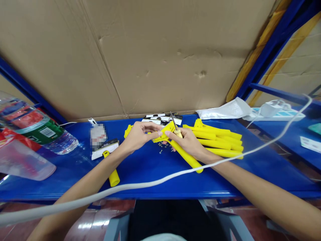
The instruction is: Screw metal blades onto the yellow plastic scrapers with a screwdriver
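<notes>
Yellow handled piece (185,155), one: was held above the bench (145,167), head between two hands, handle slanting toward the near edge. Left hand (139,137): grip was closed on the head's left end, thumb on top. Right hand (188,142): grip was closed on the head near the handle and also carried a screwdriver (178,133), shaft pointing away. Small loose fasteners (162,146), several: lay below. Yellow stack (220,147): lay just right. Risks, as judged: the doubled-up right grip could have let the screwdriver slip, scoring the plastic; a low knuckle could have scattered the fasteners.
</notes>
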Action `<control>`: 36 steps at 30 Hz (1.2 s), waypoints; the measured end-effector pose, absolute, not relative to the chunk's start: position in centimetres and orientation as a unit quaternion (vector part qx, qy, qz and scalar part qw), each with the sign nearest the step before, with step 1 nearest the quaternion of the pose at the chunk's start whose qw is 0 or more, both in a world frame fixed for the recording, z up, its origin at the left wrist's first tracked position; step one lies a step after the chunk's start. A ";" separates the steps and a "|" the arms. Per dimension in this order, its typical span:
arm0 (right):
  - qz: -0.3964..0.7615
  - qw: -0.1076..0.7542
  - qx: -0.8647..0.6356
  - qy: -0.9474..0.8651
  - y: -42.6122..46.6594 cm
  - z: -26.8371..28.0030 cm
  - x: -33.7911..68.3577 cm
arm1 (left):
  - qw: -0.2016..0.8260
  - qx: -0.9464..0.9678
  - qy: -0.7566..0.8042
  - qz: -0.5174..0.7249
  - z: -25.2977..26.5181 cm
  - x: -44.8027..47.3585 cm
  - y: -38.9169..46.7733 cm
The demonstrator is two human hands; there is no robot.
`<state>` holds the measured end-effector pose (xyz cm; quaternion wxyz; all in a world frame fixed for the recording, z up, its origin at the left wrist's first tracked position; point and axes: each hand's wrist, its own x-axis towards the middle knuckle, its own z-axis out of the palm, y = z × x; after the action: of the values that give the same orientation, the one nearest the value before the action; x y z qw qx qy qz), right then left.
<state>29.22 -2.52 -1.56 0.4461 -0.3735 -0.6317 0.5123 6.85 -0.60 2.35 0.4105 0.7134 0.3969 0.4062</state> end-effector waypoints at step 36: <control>0.537 0.447 -0.350 -0.624 -2.7 -1.2 29.4 | 0.416 0.645 0.411 0.492 3.0 7.6 -1.8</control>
<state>29.44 -2.65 -1.18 0.4475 -0.3496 -0.6240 0.5368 7.56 -1.82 3.01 0.4161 0.6449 0.4105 0.4924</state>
